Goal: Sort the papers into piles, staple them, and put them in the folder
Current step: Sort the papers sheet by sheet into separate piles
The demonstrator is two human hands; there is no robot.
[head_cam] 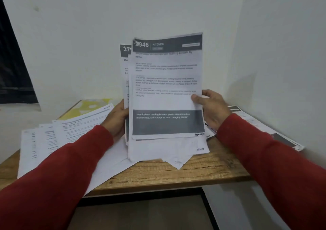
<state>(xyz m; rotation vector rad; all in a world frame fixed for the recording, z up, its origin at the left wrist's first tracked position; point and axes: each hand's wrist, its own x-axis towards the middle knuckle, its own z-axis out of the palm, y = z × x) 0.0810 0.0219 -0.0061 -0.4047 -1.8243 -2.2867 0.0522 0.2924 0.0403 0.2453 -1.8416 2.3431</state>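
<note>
While your left hand (pixel 117 118) grips the left edge and your right hand (pixel 212 109) pinches the right edge, you hold a stack of papers (pixel 166 88) upright at frame center above the desk (pixel 202 169), with spread sheets (pixel 53 138) lying at lower left.

Wooden table (pixel 202 169): fanned papers (pixel 44 138) left, yellow folder (pixel 88 106) behind, sheets (pixel 264 125) right.

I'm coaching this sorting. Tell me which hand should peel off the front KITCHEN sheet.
Right. The right hand already has its thumb across the front sheet, near its right edge, while the left hand grips the stack from behind, so it looks better kept as support.
</note>
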